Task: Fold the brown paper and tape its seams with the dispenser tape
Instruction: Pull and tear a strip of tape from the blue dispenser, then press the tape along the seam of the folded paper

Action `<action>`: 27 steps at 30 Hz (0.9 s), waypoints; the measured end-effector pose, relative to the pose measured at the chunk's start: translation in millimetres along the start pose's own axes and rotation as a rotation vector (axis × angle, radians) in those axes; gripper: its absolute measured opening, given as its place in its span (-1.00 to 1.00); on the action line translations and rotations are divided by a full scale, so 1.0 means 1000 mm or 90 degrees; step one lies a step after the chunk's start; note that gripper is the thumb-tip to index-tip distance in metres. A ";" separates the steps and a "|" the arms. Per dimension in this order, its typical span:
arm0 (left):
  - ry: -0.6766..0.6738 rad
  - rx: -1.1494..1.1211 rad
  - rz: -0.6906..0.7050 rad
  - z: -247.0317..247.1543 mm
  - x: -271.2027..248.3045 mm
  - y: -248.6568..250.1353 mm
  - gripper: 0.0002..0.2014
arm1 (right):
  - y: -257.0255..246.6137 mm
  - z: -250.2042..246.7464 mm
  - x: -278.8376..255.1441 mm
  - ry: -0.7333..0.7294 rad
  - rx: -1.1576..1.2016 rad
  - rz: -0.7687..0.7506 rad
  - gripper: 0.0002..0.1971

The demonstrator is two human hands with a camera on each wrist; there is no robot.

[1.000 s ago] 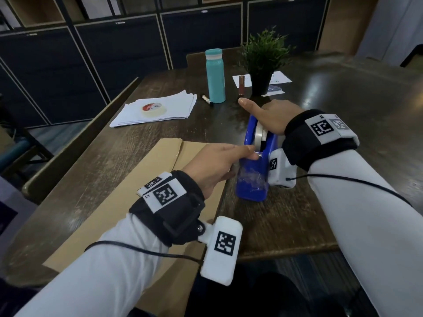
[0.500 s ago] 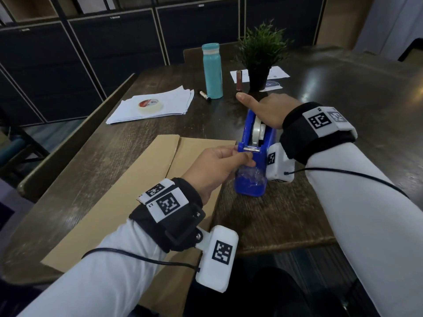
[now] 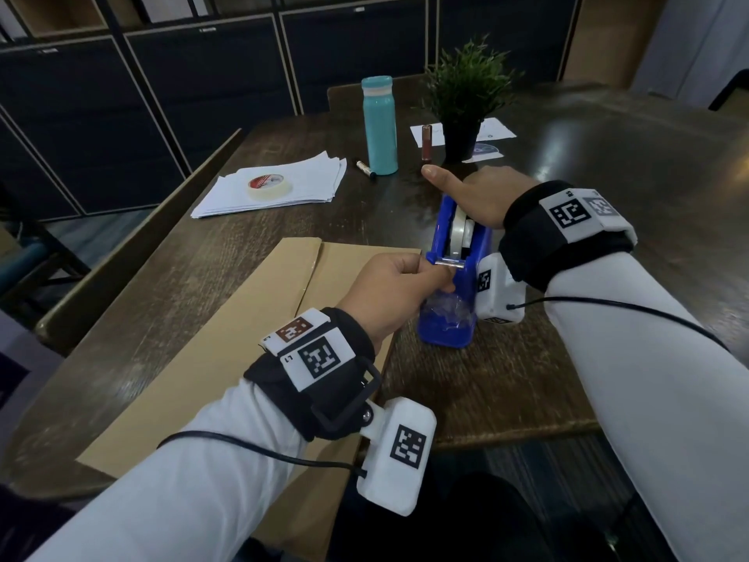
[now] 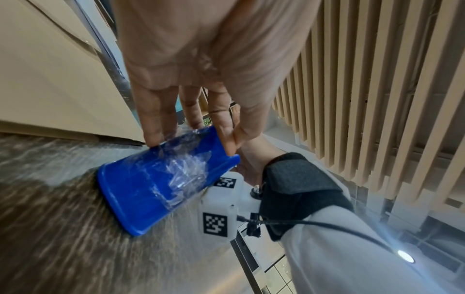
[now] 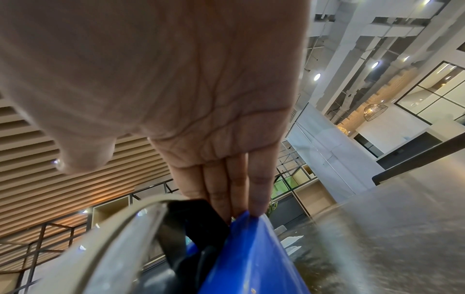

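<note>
Blue plastic tape dispenser (image 3: 454,277) stands on the dark wood tabletop (image 3: 506,383) at centre of the head view, holding a roll of clear tape (image 3: 460,231) w/ a dark core in its cradle; crumpled clear tape scraps (image 4: 183,171) stick to its low front end. Left hand (image 3: 395,292), centre frame, is at the dispenser's cutter end: fingers (image 4: 161,117) reach down side by side onto the blue front, thumb and forefinger pressed together in a pinch right at the metal cutter bar (image 3: 446,262); whether a tape end sits in that pinch can't be told, too clear and blurred. Right hand (image 3: 482,194), just above centre-right, lies flat over the rear top of the dispenser, fingers (image 5: 234,179) straight and pressed together w/ tips on the blue edge beside the roll, thumb sticking out toward the left, gripping nothing. Folded brown paper sheet (image 3: 227,358) lies flat on the tabletop, centre-left to lower left, its near edge overhanging the table's front; one flap overlaps along a lengthwise seam, right edge just beside the dispenser. Upper centre: teal cylindrical lidded bottle (image 3: 379,125) upright, contents not visible; black pot w/ small green plant (image 3: 462,107) to its right, on white sheets. Upper left: stack of white paper (image 3: 308,184) w/ a roll of beige masking tape (image 3: 268,185) lying on it. A small marker (image 3: 364,169) lies near the bottle's base.
</note>
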State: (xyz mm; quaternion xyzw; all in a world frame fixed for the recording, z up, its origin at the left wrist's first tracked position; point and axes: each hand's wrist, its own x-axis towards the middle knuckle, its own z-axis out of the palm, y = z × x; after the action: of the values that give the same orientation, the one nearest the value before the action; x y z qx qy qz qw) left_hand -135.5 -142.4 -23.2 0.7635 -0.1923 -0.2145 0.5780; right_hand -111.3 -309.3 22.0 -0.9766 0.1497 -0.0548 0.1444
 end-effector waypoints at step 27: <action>0.030 0.142 0.168 -0.074 -0.020 0.002 -0.75 | -0.006 -0.014 -0.018 -0.090 0.016 0.032 -0.13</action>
State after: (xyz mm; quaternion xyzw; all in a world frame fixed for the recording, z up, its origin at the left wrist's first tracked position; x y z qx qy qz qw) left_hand -111.8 -72.7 -0.9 0.7959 -0.3002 -0.0957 0.5170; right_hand -129.0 -302.2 35.5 -0.9721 0.1631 0.0163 0.1681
